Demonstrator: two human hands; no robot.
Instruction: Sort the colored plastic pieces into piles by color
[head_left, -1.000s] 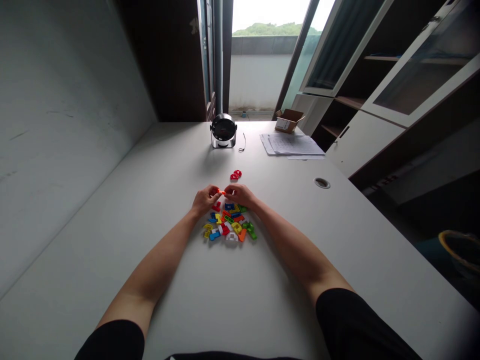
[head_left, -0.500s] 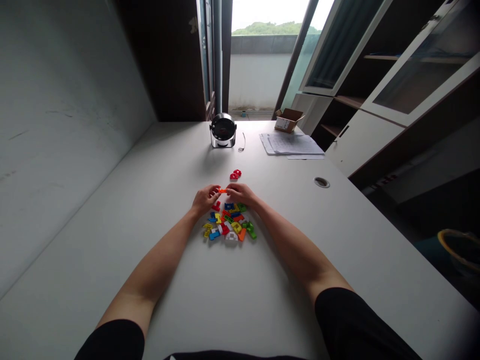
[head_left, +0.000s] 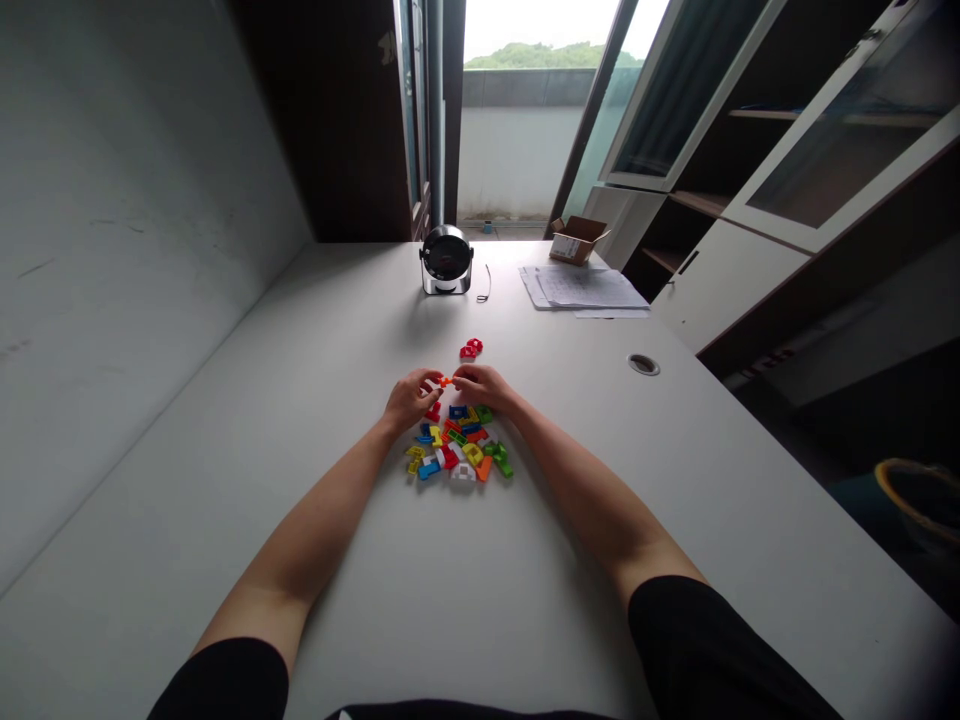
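Between my two hands is a small orange plastic building piece, pinched from both sides. My left hand has its fingertips closed on the left end, and my right hand grips the right end. The fingers partly cover the piece, so its full shape is hidden. Just nearer to me lies a loose pile of colored plastic pieces in blue, yellow, green, red, white and orange. One red piece rests beside my left hand. Beyond the hands sit joined or touching red pieces.
All this is on a white table. Toward the far edge stand a small black round device on a stand, a thin cord, a stack of papers and an open cardboard box. A cable hole is at right.
The orange piece has turned slightly between my fingers and shows a different side. Both hands stay in nearly the same place; the pile has not moved.
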